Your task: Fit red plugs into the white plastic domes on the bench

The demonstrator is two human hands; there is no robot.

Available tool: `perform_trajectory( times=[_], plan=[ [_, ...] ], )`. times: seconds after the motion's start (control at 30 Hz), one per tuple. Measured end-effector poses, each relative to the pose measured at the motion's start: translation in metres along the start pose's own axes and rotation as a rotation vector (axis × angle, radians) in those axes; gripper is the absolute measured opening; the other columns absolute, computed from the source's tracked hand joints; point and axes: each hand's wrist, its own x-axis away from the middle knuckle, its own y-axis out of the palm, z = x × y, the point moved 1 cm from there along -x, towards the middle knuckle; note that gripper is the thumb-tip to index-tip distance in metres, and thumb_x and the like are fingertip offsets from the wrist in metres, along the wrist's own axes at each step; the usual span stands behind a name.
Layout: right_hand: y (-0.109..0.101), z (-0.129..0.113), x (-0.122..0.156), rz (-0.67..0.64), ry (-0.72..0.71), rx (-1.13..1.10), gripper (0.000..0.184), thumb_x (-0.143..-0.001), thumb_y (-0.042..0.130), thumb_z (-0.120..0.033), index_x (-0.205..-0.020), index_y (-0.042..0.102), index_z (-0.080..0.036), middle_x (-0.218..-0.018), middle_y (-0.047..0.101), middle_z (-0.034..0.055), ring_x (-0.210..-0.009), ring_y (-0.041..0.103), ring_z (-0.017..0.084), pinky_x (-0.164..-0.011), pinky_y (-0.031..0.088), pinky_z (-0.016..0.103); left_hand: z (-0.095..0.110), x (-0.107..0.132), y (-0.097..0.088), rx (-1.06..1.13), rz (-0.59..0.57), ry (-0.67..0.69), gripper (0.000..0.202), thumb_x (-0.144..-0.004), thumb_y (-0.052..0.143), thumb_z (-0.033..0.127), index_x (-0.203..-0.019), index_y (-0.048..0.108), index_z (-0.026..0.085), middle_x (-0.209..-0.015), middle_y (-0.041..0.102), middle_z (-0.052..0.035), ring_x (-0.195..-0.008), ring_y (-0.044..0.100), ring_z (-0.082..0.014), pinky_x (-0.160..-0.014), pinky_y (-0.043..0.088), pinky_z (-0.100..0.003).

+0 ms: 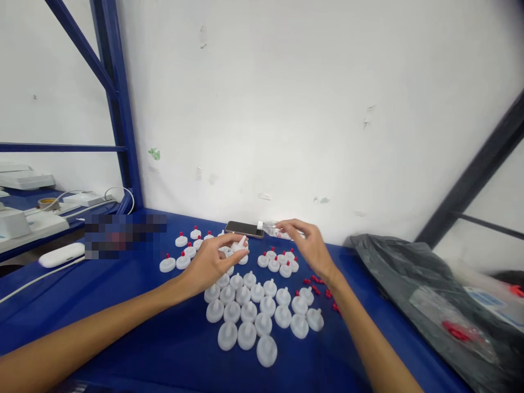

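Note:
My left hand (213, 259) pinches a white nozzle cap (239, 245) between thumb and fingers, its narrow spout pointing up. My right hand (307, 243) is raised with fingers bent and apart, and I see nothing in it. It overlaps a clear plastic bottle (268, 228) lying by the wall; whether it touches the bottle I cannot tell. Below my hands stand several bare white nozzle caps (248, 311) in loose rows. Nozzle caps with red tips (274, 265) form one group between my hands and another (183, 261) beyond my left hand. Loose red tips (315, 288) lie beside my right forearm.
A phone (244, 229) lies against the wall at the back of the blue table (164, 338). On the right is a dark plastic bag (393, 284) with a clear bag of red pieces (458, 330). A white device (61, 255) with a cable sits at left, near a blue post (125, 109).

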Motion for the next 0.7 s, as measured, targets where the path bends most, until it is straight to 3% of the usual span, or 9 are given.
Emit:
perform_trajectory(
  times=[0.07, 0.13, 0.3, 0.4, 0.53, 0.7],
  plan=[
    [-0.022, 0.031, -0.006, 0.065, 0.083, 0.128, 0.037, -0.097, 0.048, -0.047, -0.095, 0.076, -0.024, -0.105, 0.079, 0.0046, -0.104, 0.070, 0.024, -0.099, 0.050, 0.037, 0.001, 0.001, 0.000, -0.019, 0.000, 0.004, 0.041, -0.093, 0.062, 0.051, -0.117, 0.070, 0.019, -0.093, 0.072, -0.0045, -0.041, 0.039, -0.0064, -0.038, 0.031, -0.022],
    [-0.038, 0.064, -0.005, 0.061, 0.160, 0.220, 0.032, -0.091, 0.053, -0.044, -0.089, 0.076, -0.023, -0.096, 0.079, 0.0068, -0.094, 0.072, 0.027, -0.092, 0.052, 0.041, 0.002, 0.001, -0.001, -0.018, 0.012, 0.018, 0.044, -0.096, 0.058, 0.052, -0.123, 0.068, 0.019, -0.093, 0.072, -0.0055, -0.043, 0.042, -0.0080, -0.039, 0.034, -0.022],
    [-0.043, 0.125, 0.016, -0.122, 0.246, 0.354, 0.022, -0.081, 0.066, -0.043, -0.078, 0.078, -0.024, -0.078, 0.078, 0.0042, -0.080, 0.073, 0.026, -0.081, 0.054, 0.037, 0.004, 0.001, 0.000, 0.007, 0.018, 0.015, 0.048, -0.098, 0.054, 0.053, -0.131, 0.063, 0.019, -0.100, 0.073, -0.0077, -0.047, 0.049, -0.0106, -0.042, 0.043, -0.024],
    [-0.039, 0.137, 0.020, -0.177, 0.264, 0.402, 0.024, -0.084, 0.065, -0.044, -0.080, 0.079, -0.024, -0.079, 0.079, 0.0050, -0.081, 0.073, 0.025, -0.078, 0.054, 0.035, 0.005, 0.002, 0.001, 0.004, 0.005, 0.040, 0.043, -0.098, 0.055, 0.050, -0.129, 0.065, 0.021, -0.103, 0.072, -0.0073, -0.051, 0.052, -0.0117, -0.041, 0.042, -0.024],
    [-0.032, 0.143, 0.016, -0.223, 0.270, 0.427, 0.009, -0.080, 0.071, -0.030, -0.082, 0.078, -0.024, -0.078, 0.078, 0.0028, -0.076, 0.072, 0.022, -0.074, 0.054, 0.032, 0.007, 0.003, 0.002, 0.018, -0.008, 0.067, 0.038, -0.098, 0.057, 0.047, -0.123, 0.068, 0.022, -0.095, 0.070, -0.0058, -0.056, 0.056, -0.0139, -0.042, 0.042, -0.023],
    [-0.025, 0.145, 0.015, -0.257, 0.230, 0.413, 0.009, -0.080, 0.069, -0.023, -0.085, 0.077, -0.024, -0.080, 0.078, 0.0012, -0.074, 0.070, 0.018, -0.072, 0.052, 0.029, 0.004, 0.003, 0.005, 0.018, -0.014, 0.051, 0.039, -0.096, 0.059, 0.049, -0.121, 0.068, 0.021, -0.086, 0.067, -0.0040, -0.050, 0.053, -0.0127, -0.039, 0.042, -0.024]
  ],
)
